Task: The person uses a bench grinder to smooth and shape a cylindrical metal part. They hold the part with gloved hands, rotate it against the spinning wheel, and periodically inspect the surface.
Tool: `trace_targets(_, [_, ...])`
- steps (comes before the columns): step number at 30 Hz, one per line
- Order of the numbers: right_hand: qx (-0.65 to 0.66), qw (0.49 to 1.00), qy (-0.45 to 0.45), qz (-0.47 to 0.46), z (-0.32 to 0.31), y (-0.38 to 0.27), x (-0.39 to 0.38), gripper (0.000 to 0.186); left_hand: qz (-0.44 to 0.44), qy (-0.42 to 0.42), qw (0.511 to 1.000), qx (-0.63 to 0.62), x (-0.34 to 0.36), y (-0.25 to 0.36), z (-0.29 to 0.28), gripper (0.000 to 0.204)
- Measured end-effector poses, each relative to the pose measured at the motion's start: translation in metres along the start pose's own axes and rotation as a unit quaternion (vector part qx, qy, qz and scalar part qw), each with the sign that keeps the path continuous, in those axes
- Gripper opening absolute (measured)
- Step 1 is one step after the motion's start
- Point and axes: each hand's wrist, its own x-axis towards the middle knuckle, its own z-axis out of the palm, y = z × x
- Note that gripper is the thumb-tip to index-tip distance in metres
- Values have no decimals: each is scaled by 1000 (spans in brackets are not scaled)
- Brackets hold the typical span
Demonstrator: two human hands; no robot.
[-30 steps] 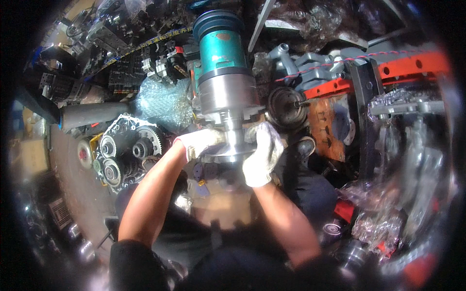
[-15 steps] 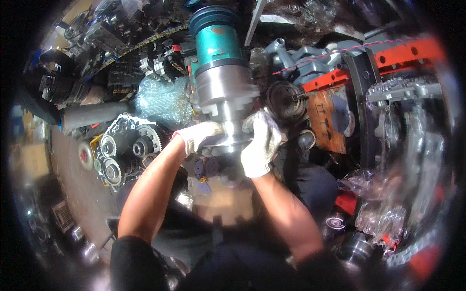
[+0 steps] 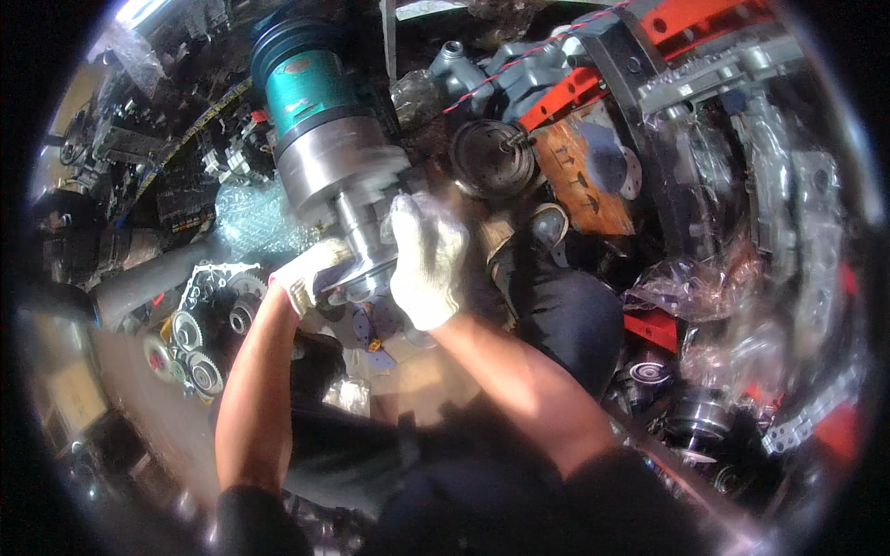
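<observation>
A teal cylindrical machine point(image 3: 301, 93) with a black ringed top carries a polished steel drum point(image 3: 329, 157), slightly blurred, above a steel shaft with a wide flange point(image 3: 371, 255). My left hand point(image 3: 311, 273) wears a white knitted glove and grips the flange's left side, fingers wrapped at its edge. My right hand point(image 3: 424, 259), gloved likewise, is closed on the right side of the flange and shaft, just under the drum. Its fingertips are partly hidden and blurred.
A gear assembly point(image 3: 199, 347) lies at left beside bubble wrap point(image 3: 255, 222). Right are a dark round wheel point(image 3: 487, 162), an orange board point(image 3: 567, 176), red beams point(image 3: 686, 18) and plastic-wrapped castings point(image 3: 807, 232). My legs are below, over cardboard point(image 3: 413, 371).
The machine and both my hands appear further left in the picture, the machine now tilted, as the whole view has turned. Both hands stay on the flanged shaft.
</observation>
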Motion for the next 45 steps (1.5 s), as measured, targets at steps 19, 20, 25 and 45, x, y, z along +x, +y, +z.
trace_targets(19, [-6, 998, -18, 59, 1, -4, 2, 31, -33, 15, 982, -187, 16, -42, 0, 26])
trace_targets(20, [12, 997, -9, 73, 2, -3, 2, 31, -42, 21, 980, -193, 16, -43, 0, 26])
trace_targets(25, [11, 999, 6, 49, 4, 0, 2, 34, 24, 3, 987, -160, 13, -34, -2, 23])
trace_targets(45, [-24, 1000, 4, 4, 3, 2, 3, 31, 340, 86, 935, -40, 16, -43, 8, 26])
